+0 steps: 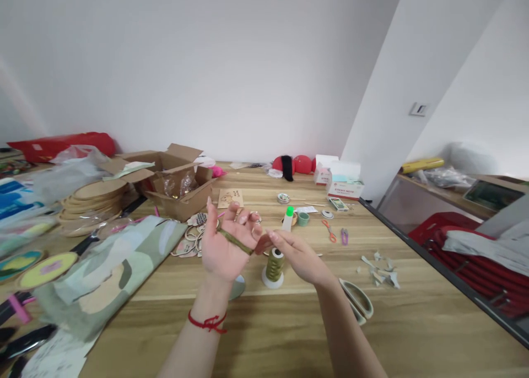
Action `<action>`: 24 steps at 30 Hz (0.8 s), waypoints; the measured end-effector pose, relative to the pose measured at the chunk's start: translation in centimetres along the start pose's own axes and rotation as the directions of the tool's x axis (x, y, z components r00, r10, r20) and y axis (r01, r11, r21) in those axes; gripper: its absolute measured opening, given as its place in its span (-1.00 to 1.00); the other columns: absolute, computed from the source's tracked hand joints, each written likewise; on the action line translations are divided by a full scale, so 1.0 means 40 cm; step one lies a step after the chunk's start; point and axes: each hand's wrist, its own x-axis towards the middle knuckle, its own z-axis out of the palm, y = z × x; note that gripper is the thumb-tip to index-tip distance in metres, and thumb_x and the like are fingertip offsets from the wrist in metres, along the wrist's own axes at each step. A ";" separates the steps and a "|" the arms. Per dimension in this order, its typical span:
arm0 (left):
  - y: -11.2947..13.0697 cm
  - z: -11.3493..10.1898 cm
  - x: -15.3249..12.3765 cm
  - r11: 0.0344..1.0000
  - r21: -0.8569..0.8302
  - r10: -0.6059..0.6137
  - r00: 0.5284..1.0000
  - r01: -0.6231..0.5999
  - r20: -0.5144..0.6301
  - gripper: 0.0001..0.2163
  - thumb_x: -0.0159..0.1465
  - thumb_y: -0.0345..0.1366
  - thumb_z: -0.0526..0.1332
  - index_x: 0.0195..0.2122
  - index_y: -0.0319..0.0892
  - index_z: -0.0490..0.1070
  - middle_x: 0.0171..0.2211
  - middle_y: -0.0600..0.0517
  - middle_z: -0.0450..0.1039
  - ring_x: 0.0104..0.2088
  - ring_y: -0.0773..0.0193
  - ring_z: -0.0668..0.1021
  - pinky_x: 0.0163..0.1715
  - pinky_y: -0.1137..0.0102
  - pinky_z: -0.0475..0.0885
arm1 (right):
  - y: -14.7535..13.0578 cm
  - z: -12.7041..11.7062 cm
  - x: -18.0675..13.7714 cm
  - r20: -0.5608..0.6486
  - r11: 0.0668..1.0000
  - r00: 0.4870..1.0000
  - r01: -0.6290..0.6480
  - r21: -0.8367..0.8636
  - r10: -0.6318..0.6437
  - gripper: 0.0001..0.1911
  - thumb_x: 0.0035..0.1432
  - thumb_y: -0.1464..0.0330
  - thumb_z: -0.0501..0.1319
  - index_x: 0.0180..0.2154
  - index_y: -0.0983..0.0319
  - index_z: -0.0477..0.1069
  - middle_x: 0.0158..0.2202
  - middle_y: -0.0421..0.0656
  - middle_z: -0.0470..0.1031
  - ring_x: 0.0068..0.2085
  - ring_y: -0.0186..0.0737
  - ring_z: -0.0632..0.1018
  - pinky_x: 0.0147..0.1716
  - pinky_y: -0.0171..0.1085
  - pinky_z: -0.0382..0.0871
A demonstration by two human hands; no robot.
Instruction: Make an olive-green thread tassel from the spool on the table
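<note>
My left hand is palm up with its fingers apart and partly bent. A band of olive-green thread, several strands thick, is looped across its palm. My right hand meets it at the fingertips, its fingers pressed together; anything between them is too small to make out. Just below and between the hands, an olive-green thread spool on a white cone stands upright on the table. Behind the right hand rises a white bottle with a green cap. A grey-green disc lies partly hidden behind the left wrist.
White-handled scissors lie beside my right forearm, with fabric scraps farther right. Orange scissors, purple snips and a green tape roll lie beyond. Left are folded patterned fabric, embroidery hoops and an open cardboard box.
</note>
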 end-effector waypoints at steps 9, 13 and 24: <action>0.003 -0.033 0.019 0.951 0.223 0.210 0.977 -0.213 0.037 -0.57 0.35 0.07 0.00 -0.38 -0.14 0.48 -0.45 0.02 0.40 -0.26 0.22 0.53 -0.20 0.29 0.48 | 0.014 -0.030 -0.017 0.045 0.986 0.986 -0.160 0.035 0.159 -0.44 0.30 -0.02 -0.01 -0.17 0.28 0.52 -0.63 -0.24 0.47 -0.67 -0.37 0.32 -0.63 -0.37 0.20; -0.007 -0.078 0.038 0.611 0.702 0.414 0.903 -0.366 0.110 -0.55 0.33 0.10 0.00 -0.27 -0.15 0.51 -0.20 -0.06 0.49 -0.08 0.18 0.50 0.04 0.27 0.37 | -0.009 -0.048 -0.042 0.010 0.993 0.994 -0.110 0.035 0.110 -0.50 0.33 0.03 0.00 -0.28 0.27 0.51 -0.78 -0.37 0.20 -0.70 -0.40 0.21 -0.58 -0.38 0.19; -0.040 -0.075 0.035 0.510 0.860 -0.130 0.985 -0.032 0.114 -0.45 0.33 0.10 -0.04 -0.44 -0.28 0.48 -0.66 0.05 0.33 -0.66 0.37 0.36 -0.64 0.46 0.23 | 0.020 -0.066 -0.040 -0.165 0.861 0.985 0.038 0.508 0.054 -0.51 0.31 0.03 0.05 -0.29 0.30 0.51 -0.79 -0.33 0.21 -0.76 -0.45 0.11 -0.73 -0.40 -0.09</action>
